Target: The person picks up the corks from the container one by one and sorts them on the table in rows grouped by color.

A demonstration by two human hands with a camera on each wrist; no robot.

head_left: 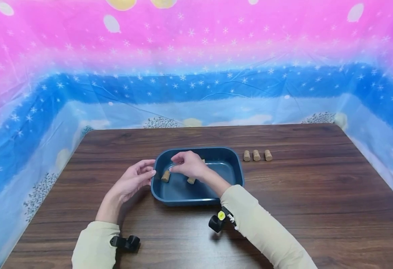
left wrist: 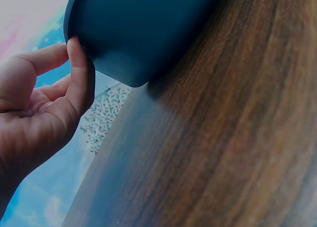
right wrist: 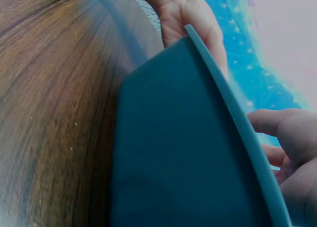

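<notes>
A deep dark blue rectangular tray stands on the table with brown corks in it. My left hand holds its left end, with thumb and fingertips at the rim; the left wrist view shows the fingers against the outer wall. My right hand reaches over the near side into the tray, thumb and fingers apart with nothing visible between them. One cork stands just below those fingertips. A second cork is partly covered by the right wrist, and a third shows behind the hand.
Three more corks stand in a row on the table right of the tray: a left one, a middle one and a right one. The wooden table ends at a patterned cloth behind and at both sides.
</notes>
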